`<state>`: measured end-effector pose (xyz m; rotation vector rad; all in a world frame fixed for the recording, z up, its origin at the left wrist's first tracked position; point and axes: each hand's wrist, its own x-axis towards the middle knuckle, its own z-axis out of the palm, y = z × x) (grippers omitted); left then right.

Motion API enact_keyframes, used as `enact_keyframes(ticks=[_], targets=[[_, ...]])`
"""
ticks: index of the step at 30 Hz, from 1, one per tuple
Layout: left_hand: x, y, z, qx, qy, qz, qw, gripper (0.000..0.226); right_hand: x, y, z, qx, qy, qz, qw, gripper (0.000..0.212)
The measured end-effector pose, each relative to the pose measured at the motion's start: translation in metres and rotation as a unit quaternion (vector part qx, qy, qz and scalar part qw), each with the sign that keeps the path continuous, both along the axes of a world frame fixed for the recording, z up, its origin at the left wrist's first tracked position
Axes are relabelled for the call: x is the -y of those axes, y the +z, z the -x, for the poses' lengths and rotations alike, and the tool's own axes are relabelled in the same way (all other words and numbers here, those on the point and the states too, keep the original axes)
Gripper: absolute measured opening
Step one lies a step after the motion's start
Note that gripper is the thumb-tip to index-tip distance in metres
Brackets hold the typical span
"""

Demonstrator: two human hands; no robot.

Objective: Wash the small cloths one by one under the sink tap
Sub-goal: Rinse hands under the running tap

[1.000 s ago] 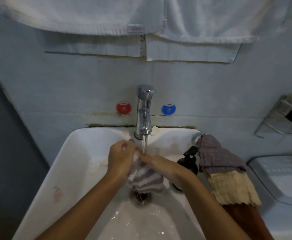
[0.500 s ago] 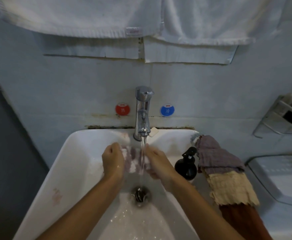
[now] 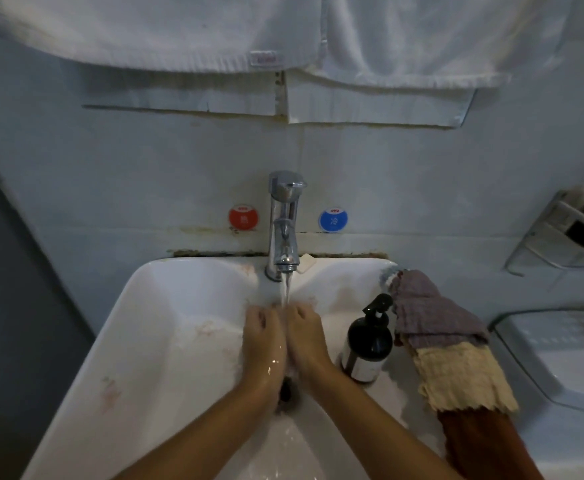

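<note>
Head view has my left hand (image 3: 262, 336) and right hand (image 3: 305, 332) fisted together under the tap (image 3: 284, 223) stream, cloth hidden, grip unclear; scrubbing underway I judge, next wring it out

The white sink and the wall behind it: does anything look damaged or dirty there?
Yes. The seam where the white sink meets the pale wall is brown and crumbling. Faint pinkish stains mark the basin's left slope. Nothing looks spilled.

Single head cam, above the sink (image 3: 166, 327), pitched down toward the wall; tap (image 3: 283, 230) at 12 o'clock, close range.
</note>
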<state>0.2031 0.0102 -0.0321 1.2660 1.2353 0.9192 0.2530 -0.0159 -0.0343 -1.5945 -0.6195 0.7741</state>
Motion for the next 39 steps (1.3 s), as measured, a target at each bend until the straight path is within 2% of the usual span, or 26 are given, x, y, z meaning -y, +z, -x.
enact_keyframes(ticks=[3, 5, 10, 19, 21, 24, 26, 28, 29, 31, 33, 35, 39], targets=[[0.010, -0.001, 0.003, -0.012, -0.029, -0.116, 0.993, 0.015, 0.000, 0.003, 0.002, 0.011, 0.018, -0.036, 0.999, 0.024], [0.004, -0.006, 0.004, -0.033, -0.026, -0.160, 0.986, 0.020, 0.003, 0.005, 0.006, 0.001, 0.018, -0.054, 0.998, 0.027], [0.004, -0.006, 0.008, -0.026, -0.027, -0.185, 0.982, 0.034, 0.000, -0.005, 0.011, 0.016, -0.020, -0.031, 0.999, 0.030], [-0.008, -0.020, 0.004, -0.079, -0.033, -0.139, 0.987, 0.030, 0.002, -0.001, 0.009, 0.016, -0.044, -0.007, 0.999, 0.035], [-0.012, -0.021, 0.002, -0.049, -0.036, -0.072, 0.996, 0.030, -0.001, 0.002, 0.011, -0.004, -0.055, -0.015, 0.998, 0.035], [-0.008, -0.006, 0.002, 0.058, -0.004, 0.034, 0.998, 0.032, -0.008, 0.009, 0.009, -0.069, -0.097, -0.058, 0.991, 0.033], [0.002, 0.003, 0.004, 0.109, -0.041, 0.027, 0.993, 0.026, -0.011, 0.015, 0.003, -0.137, -0.120, -0.076, 0.980, 0.035], [0.013, 0.003, 0.007, 0.123, -0.076, -0.044, 0.988, 0.021, -0.010, 0.018, -0.002, -0.202, -0.105, -0.101, 0.969, 0.041], [0.016, 0.000, 0.008, 0.107, -0.076, -0.095, 0.987, 0.019, -0.008, 0.018, -0.001, -0.198, -0.083, -0.106, 0.971, 0.044], [0.014, -0.008, 0.006, 0.043, -0.045, -0.176, 0.982, 0.016, -0.004, 0.017, 0.003, -0.113, -0.039, -0.086, 0.989, 0.037], [0.010, -0.009, 0.006, -0.008, -0.013, -0.200, 0.980, 0.021, -0.002, 0.014, 0.007, -0.041, -0.014, -0.059, 0.997, 0.027], [0.006, -0.011, 0.007, -0.035, 0.005, -0.215, 0.976, 0.025, -0.002, 0.008, 0.008, -0.014, 0.009, -0.044, 0.999, 0.028], [0.000, -0.014, 0.009, -0.018, 0.007, -0.239, 0.971, 0.029, -0.001, 0.005, 0.014, -0.007, 0.014, -0.042, 0.999, 0.035]])
